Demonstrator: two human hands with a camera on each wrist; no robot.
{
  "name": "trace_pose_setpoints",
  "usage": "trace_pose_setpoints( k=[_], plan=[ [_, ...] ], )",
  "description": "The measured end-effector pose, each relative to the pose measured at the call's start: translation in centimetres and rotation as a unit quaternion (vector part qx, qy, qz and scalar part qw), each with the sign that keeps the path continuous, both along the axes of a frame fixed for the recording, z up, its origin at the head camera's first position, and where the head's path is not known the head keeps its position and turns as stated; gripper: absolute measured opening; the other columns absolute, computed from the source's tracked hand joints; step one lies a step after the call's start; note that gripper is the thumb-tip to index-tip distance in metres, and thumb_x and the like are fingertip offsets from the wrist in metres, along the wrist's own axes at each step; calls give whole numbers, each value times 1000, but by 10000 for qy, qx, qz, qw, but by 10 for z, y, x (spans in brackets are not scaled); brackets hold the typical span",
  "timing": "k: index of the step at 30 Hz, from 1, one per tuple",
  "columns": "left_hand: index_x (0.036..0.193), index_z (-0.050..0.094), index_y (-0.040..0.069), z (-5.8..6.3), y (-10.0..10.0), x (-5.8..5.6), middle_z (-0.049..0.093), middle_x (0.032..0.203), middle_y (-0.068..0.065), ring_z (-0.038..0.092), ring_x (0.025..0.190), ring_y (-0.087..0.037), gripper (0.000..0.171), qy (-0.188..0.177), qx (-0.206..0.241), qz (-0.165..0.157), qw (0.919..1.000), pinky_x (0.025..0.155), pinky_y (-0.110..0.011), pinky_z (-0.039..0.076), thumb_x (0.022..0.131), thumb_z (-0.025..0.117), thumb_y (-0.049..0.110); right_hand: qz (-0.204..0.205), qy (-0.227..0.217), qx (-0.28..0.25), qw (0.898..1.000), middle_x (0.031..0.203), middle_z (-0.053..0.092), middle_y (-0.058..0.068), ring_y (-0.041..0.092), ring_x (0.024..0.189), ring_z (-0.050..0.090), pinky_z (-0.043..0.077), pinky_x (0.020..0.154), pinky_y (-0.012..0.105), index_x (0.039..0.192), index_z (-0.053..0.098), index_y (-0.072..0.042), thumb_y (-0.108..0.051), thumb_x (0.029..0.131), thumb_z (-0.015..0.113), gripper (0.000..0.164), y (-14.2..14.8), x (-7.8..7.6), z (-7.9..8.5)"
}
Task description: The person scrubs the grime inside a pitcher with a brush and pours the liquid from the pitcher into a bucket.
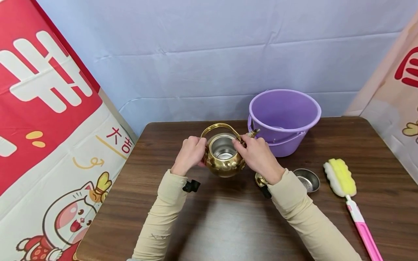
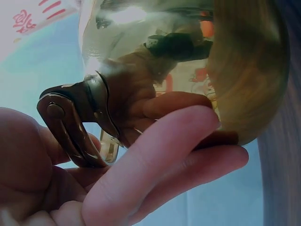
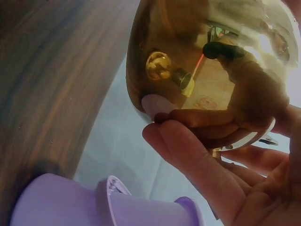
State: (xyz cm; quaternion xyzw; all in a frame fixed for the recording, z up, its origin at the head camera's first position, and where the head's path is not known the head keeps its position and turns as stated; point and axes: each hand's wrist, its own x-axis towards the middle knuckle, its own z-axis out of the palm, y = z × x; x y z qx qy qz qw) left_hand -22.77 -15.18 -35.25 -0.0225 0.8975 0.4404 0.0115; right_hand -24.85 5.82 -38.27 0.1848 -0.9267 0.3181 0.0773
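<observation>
A shiny gold kettle [image 1: 225, 167] is held up between both hands above the table, its round mouth facing up and showing a silvery inside. Its arched handle [image 1: 218, 125] stands at the far side, and the spout [image 1: 254, 132] points to the right. My left hand [image 1: 192, 152] grips the kettle's left side near the handle's hinge [image 2: 55, 110], fingers against the belly. On the opposite side my right hand [image 1: 259, 155] holds the body by the spout, its thumb at the mouth's rim. A gold lid [image 1: 260, 179] lies on the table, partly hidden by the right wrist.
At the back right of the wooden table [image 1: 147, 203] stands a purple bucket [image 1: 284, 141]. A perforated metal strainer [image 1: 308, 179] lies beyond the right forearm. Farther right is a yellow and white sponge brush [image 1: 341, 177] with a pink handle.
</observation>
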Motion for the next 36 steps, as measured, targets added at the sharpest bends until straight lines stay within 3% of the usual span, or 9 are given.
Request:
trace_pose_setpoints(
  k=[8, 21, 36],
  plan=[
    [73, 63, 5, -10, -3, -3, 56, 69, -15, 67, 51, -22, 43, -283, 84, -11, 9996, 51, -33, 56, 96, 33, 23, -15, 65, -21, 10000, 97, 70, 23, 46, 95, 65, 49, 82, 54, 107, 65, -2, -43, 100, 44, 47, -2, -1, -12],
    [71, 59, 6, -32, -4, -6, 59, 69, -15, 68, 52, -24, 41, -487, -50, -85, 9988, 52, -34, 56, 97, 34, 23, -35, -219, 58, 9997, 104, 68, 28, 46, 96, 65, 49, 80, 55, 115, 63, 1, -43, 100, 44, 50, -4, -4, -36],
    [69, 61, 5, -53, -7, -8, 60, 67, -17, 67, 49, -25, 39, -547, -101, -27, 9984, 51, -33, 56, 95, 35, 21, 58, -468, -84, 9989, 105, 69, 23, 42, 100, 66, 50, 81, 51, 111, 65, -2, -41, 99, 47, 45, -7, -7, -54]
  ],
)
